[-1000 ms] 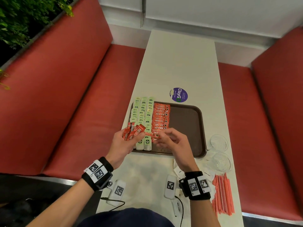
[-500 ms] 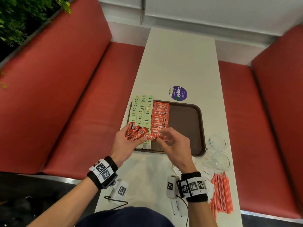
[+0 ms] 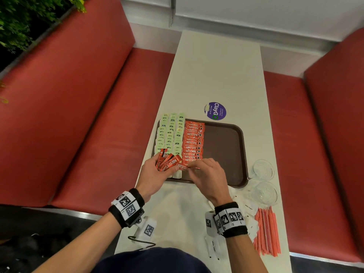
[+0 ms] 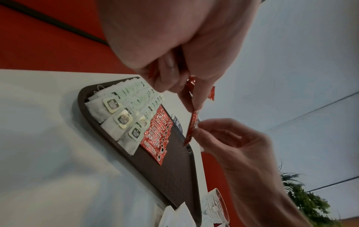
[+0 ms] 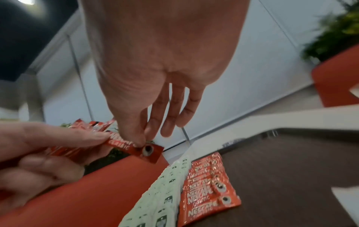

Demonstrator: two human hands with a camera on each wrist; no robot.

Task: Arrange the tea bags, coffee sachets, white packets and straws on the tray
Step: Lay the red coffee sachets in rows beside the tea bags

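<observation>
While left hand (image 3: 155, 172) grip clasps fanned coffee sachets (image 3: 167, 161) palm-up, right hand (image 3: 206, 174) fingertips pinch one sachet (image 5: 136, 148) over tray (image 3: 226, 154).

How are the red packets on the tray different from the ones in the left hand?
The red packets on the tray lie flat in one neat, overlapping column; the ones in the left hand are fanned out and held up above the tray. Those on the tray are untouched, while the right hand pinches one from the fan. All are the same red Nescafe sachets.
</observation>
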